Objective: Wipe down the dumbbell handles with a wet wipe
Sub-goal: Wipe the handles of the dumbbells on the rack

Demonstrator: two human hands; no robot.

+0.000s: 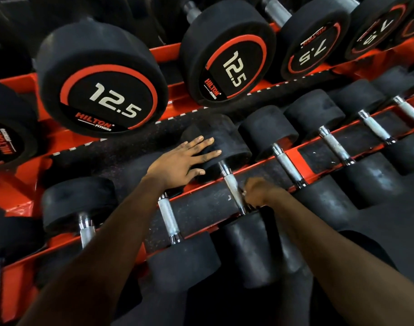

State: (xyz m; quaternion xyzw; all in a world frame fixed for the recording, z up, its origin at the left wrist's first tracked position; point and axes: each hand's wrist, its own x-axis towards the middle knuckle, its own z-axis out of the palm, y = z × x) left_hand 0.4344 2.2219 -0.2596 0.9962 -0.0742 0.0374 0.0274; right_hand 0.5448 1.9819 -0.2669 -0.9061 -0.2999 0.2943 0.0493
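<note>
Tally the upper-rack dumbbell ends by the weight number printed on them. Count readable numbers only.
12.5 ends: 2
7.5 ends: 2
Total: 4

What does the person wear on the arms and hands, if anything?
Nothing that shows. The left forearm and right forearm are bare: no sleeves, watch or bracelet. The left hand has no glove and no ring. The right hand is also ungloved, but blurred; a small pale spot at its fingers may be a ring, I cannot tell.
</note>
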